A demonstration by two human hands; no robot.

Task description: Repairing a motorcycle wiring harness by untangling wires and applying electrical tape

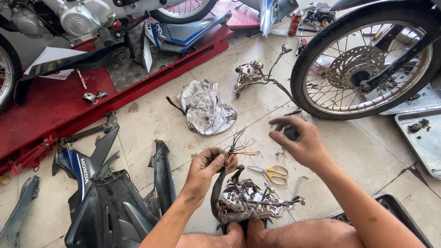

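Observation:
My left hand (pixel 205 169) grips a bundle of bare coloured wires (pixel 239 148) that rises from a black-sleeved wiring harness (pixel 220 197). The harness leads down to a grey instrument cluster part (pixel 255 202) lying on the tiled floor between my feet. My right hand (pixel 301 140) is raised to the right of the wire ends and pinches a small dark object (pixel 291 133); what it is cannot be made out. Yellow-handled scissors (pixel 271 172) lie on the floor between my two hands.
A motorcycle front wheel (pixel 367 59) stands at upper right, a second wiring part (pixel 252 73) and a dirty rag (pixel 206 108) beyond my hands. Black and blue fairing panels (pixel 105 193) lie at left beside a red lift platform (pixel 55 101). Metal trays (pixel 422 138) sit at right.

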